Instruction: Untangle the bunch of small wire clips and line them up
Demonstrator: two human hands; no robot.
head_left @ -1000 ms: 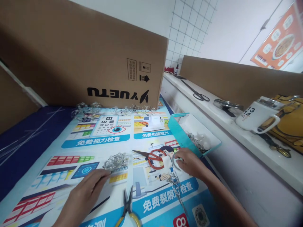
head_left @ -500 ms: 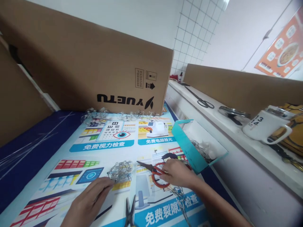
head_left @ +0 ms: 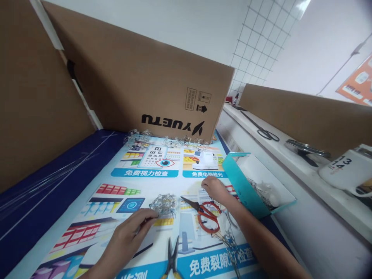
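My left hand [head_left: 129,234] has its thumb and fingers pinched on the near left edge of a tangled clump of thin silvery wire pieces [head_left: 165,205] on the printed mat. My right hand [head_left: 215,188] is closed with fingers curled down to the mat, just beyond the scissors; what lies in its fingertips is hidden. The red-handled scissors [head_left: 207,217] lie with blades pointing left, between the clump and my right forearm. Pliers [head_left: 172,257] with dark jaws lie nearer me, jaws a little apart. Loose long wires [head_left: 231,242] lie right of them.
A turquoise box [head_left: 244,186] holding more wire pieces stands on the right. Small wire pieces [head_left: 174,142] line the foot of a big cardboard panel [head_left: 162,85]. A white ledge [head_left: 281,145] on the right bears black scissors [head_left: 267,134] and a white mug [head_left: 343,170].
My right hand has moved from over the red-handled scissors to the mat beyond them. My left hand stays at the wire clump. The view has turned a little left.
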